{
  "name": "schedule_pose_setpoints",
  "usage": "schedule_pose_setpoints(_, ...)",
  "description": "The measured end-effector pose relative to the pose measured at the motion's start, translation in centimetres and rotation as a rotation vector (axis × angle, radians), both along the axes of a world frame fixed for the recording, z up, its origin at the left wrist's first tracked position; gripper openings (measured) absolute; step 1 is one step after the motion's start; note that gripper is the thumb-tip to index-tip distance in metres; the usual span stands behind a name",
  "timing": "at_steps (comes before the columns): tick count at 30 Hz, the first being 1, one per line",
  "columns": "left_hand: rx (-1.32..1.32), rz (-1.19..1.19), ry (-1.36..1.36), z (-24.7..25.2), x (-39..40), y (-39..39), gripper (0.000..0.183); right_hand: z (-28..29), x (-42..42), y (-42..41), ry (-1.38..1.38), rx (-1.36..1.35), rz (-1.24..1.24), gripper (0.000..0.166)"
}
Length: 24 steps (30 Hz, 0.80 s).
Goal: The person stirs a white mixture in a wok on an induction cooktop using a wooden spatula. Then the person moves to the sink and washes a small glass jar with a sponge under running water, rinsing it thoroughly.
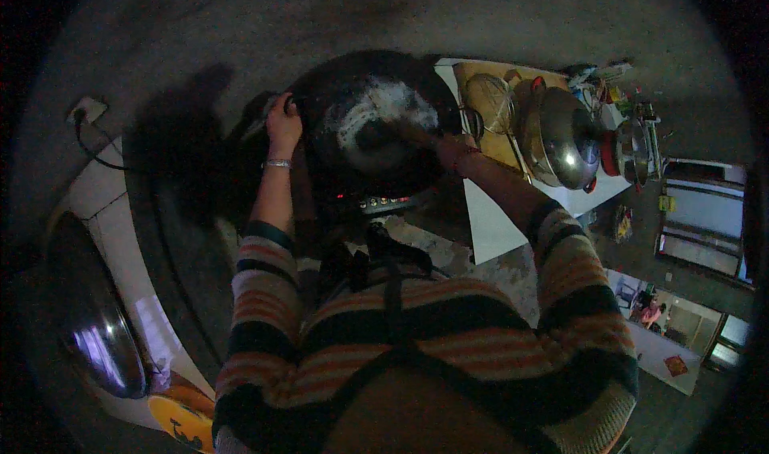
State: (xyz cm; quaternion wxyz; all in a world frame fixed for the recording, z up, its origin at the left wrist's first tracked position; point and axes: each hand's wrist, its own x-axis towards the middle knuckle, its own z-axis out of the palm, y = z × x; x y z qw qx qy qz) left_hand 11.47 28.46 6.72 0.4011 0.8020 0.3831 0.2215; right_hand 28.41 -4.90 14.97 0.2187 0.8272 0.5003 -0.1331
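In front of me is a large dark wok [396,147] with a wet, shiny patch on its inner surface. My left hand [284,126] grips the wok's left edge, the fingers curled around what looks like a handle. From the right, my right hand [452,153] reaches over the near right rim with its fingers down inside the pan. It is too dark to see whether anything is in those fingers. Below the wok's front side is a cooker's control panel [384,204] with buttons and a small red light.
At right, a wire skimmer [489,93] lies on a wooden board [510,144], beside a shiny metal bowl-shaped vessel [565,144] and a white surface [489,225]. A big dark pan or lid [102,316] stands far left, near a corded wall socket [90,111]. Another person [650,310] appears in the background.
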Motion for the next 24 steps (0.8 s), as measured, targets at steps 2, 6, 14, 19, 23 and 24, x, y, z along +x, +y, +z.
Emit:
schedule_pose_setpoints(2, 0.061, 0.002, 0.006, -0.1, 0.1, -0.3, 0.032, -0.7, 0.9, 0.4, 0.032, -0.060, -0.064, 0.042)
schedule_pose_setpoints(6, 0.081, -0.044, -0.021, 0.8, 0.3, -0.5, 0.031, -4.2, 1.2, 4.7, 0.148, 0.000, -0.108, 0.044)
schedule_pose_setpoints(14, 0.051, -0.063, -0.056, -0.1, 0.0, 0.3, 0.031, 0.7, -3.5, 2.2, 0.306, 0.029, -0.080, 0.037)
schedule_pose_setpoints(19, -0.006, -0.052, -0.019, -0.1, 0.1, 0.1, 0.031, -0.3, 1.5, 3.1, 0.146, -0.003, -0.073, 0.042)
schedule_pose_setpoints(23, 0.009, -0.065, 0.020, 1.9, 0.4, -0.9, 0.031, -4.0, -0.3, 5.7, 0.193, -0.163, -0.002, 0.025)
schedule_pose_setpoints(24, -0.041, -0.055, -0.005, 0.9, -0.1, -0.1, 0.031, -3.7, -1.4, 5.9, 0.218, -0.193, 0.014, 0.027)
